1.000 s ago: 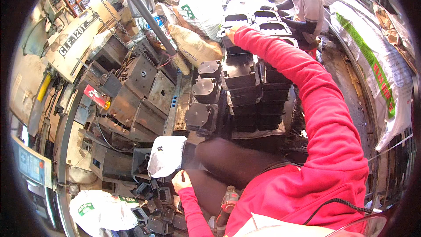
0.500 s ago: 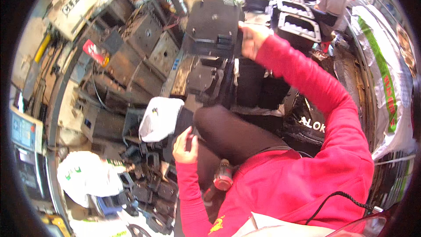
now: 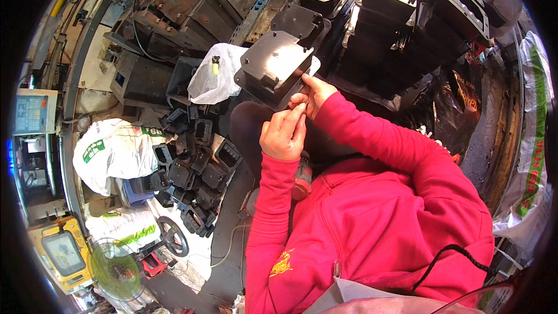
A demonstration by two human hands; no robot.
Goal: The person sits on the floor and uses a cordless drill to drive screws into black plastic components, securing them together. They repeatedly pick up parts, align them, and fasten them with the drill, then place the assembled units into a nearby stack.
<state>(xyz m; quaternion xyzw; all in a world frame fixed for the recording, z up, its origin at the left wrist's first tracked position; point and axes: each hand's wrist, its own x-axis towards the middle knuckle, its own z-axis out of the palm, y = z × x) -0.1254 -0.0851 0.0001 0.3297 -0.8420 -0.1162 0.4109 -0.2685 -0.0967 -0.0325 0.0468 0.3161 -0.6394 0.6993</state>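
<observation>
A black plastic housing (image 3: 278,59) with a flat top and a stepped corner is in front of me. My right hand (image 3: 318,95) grips its near right edge, thumb on the side wall. My left hand (image 3: 285,132) is closed in a pinch beside the right fingertips, close to the housing's lower corner. What the left fingertips pinch is too small to make out. Below my hands, a cylindrical red and grey tool (image 3: 302,181) rests against my lap, partly hidden by my left sleeve. Another black housing (image 3: 299,22) sits just beyond the held one.
Black housings stand in stacks (image 3: 386,23) ahead and to the right. A white plastic bag (image 3: 216,75) lies left of the held housing. Several small black parts (image 3: 195,168) are heaped at left, near a green fan (image 3: 116,270). Metal blocks (image 3: 197,0) stand at far left.
My right hand has drawn back toward me, now holding a housing before my lap. My left hand has risen from my leg to meet it. The view has tilted lower.
</observation>
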